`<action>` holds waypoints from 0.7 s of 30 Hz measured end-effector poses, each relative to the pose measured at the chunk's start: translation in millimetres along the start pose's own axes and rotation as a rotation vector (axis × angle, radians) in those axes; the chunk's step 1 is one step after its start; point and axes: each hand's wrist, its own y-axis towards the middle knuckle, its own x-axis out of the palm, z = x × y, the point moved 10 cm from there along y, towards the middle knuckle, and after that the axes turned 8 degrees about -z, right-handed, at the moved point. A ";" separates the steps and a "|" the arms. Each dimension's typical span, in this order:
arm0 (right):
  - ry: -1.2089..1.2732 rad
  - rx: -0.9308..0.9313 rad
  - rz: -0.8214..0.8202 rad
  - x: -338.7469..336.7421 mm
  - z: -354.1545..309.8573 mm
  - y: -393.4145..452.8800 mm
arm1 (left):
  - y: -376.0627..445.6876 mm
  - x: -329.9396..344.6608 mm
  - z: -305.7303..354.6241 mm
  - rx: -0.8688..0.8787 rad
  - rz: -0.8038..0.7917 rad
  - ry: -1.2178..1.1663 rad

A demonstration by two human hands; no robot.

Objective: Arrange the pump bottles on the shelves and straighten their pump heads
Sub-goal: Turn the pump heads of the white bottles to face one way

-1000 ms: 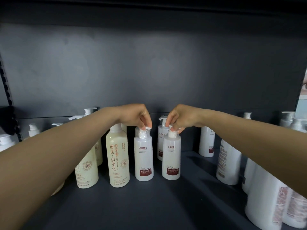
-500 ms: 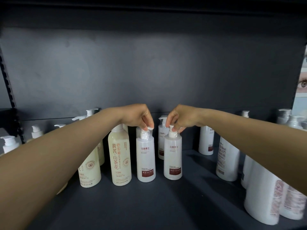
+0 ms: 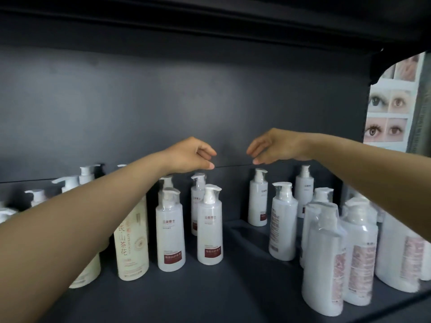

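While both hands (image 3: 229, 153) hover above the pump bottles (image 3: 190, 227), fingers hang loosely curled, empty.

Two bare forearms, bare hands (image 3: 190, 153), short plain nails

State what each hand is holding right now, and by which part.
Nothing is held. The left hand and the right hand hang in the air above the two white pump bottles, fingers loosely curled, touching neither pump head.
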 end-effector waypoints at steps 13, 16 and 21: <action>-0.128 0.119 -0.034 -70.8 141.2 16.8 | 123.4 84.8 41.8 -0.058 -0.084 0.200; -0.272 0.146 -0.072 -77.8 171.1 30.1 | 145.9 102.8 37.6 -0.109 -0.111 0.192; -0.336 0.159 -0.172 -77.7 219.3 58.8 | 167.7 126.5 32.2 -0.156 -0.171 0.222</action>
